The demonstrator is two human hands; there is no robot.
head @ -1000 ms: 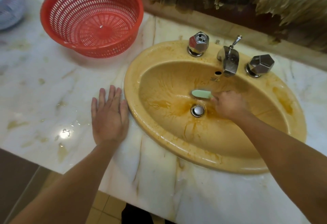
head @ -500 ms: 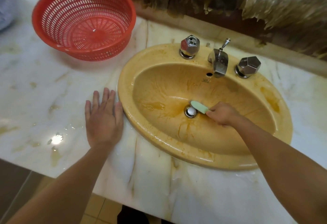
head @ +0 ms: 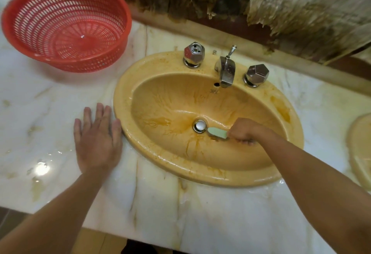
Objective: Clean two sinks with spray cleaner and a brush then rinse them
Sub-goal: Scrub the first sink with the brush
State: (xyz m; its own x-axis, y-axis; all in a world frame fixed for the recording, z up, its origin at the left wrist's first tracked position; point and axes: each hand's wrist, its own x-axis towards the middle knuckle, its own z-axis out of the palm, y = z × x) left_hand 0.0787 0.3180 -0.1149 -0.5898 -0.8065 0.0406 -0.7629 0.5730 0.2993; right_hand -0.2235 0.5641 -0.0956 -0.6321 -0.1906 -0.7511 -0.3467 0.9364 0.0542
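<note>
The yellow sink (head: 281,165) sat sunk into the marble tabletop (head: 50,101), its bowl wet and streaked with orange-brown stains. Inside the bowl, the right hand (head: 244,130) was clenched around the handle of a pale green brush (head: 217,132), with the brush head pressed against the bowl surface just beside the drain (head: 199,126), on the side nearer the right arm. The brush head lay touching or nearly touching the drain's metal ring; which one could not be told.

At the back rim of the sink stood a chrome spout (head: 226,71) with a lift rod, flanked by two faceted chrome taps: the left tap (head: 193,54) and the right tap (head: 257,74).

The left hand (head: 98,139) lay released and flat, palm down with fingers spread, on the tabletop just beside the sink's left rim, grasping nothing. Its little-finger edge was very close to the rim.

Well beyond the sink's left rim, toward the wall, a red plastic basket (head: 66,23) stood upright on the tabletop. On the far right of the sink, the edge of a second yellow sink (head: 359,153) showed, partly cut off. The wall (head: 301,3) behind the sink looked dark, stained and peeling.
</note>
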